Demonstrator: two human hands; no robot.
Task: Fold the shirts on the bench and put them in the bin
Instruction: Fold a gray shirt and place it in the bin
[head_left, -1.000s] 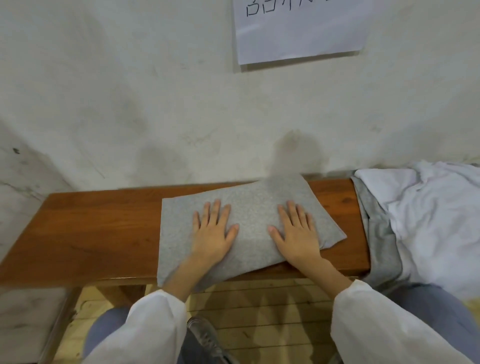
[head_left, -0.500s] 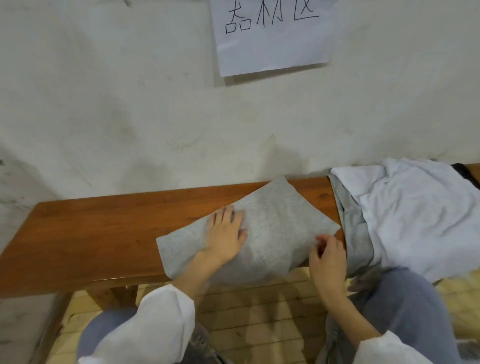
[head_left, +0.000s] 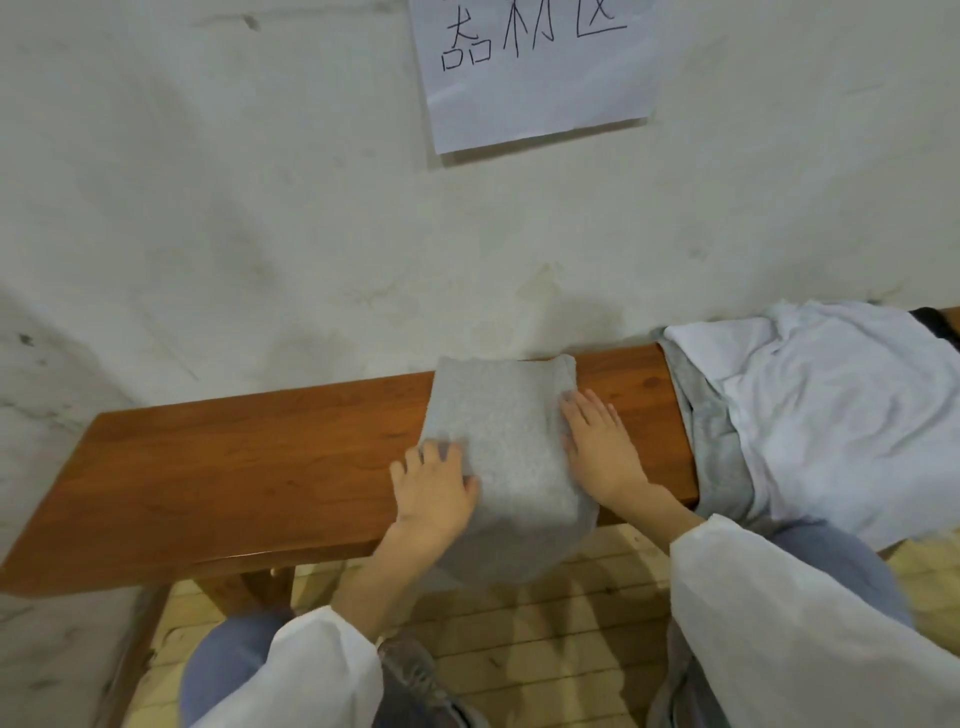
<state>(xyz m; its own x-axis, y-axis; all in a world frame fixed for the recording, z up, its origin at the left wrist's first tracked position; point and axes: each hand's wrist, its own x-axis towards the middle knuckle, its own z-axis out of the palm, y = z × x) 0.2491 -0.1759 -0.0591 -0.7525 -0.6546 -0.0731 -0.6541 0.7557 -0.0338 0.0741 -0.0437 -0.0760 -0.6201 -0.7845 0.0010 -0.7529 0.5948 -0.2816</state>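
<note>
Spilling over the three-o'clock end of the bench (head_left: 234, 467), white shirts (head_left: 831, 405) are covering a grey garment (head_left: 714, 436), and a paper sign (head_left: 535, 88) (handwritten) is hanging on the wall at twelve. The folded grey shirt (head_left: 504, 436) is lying mid-bench, the left hand (head_left: 434, 491) pressing its nine-o'clock edge with relaxed fingers, the right hand (head_left: 602, 452) lying flat against its three-o'clock edge.

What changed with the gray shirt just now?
The gray shirt got folded over, so it is narrower. The right hand pinched its corner, let go, now lies flat at its right edge. The left hand slid to its left edge. The white shirts stayed put.
</note>
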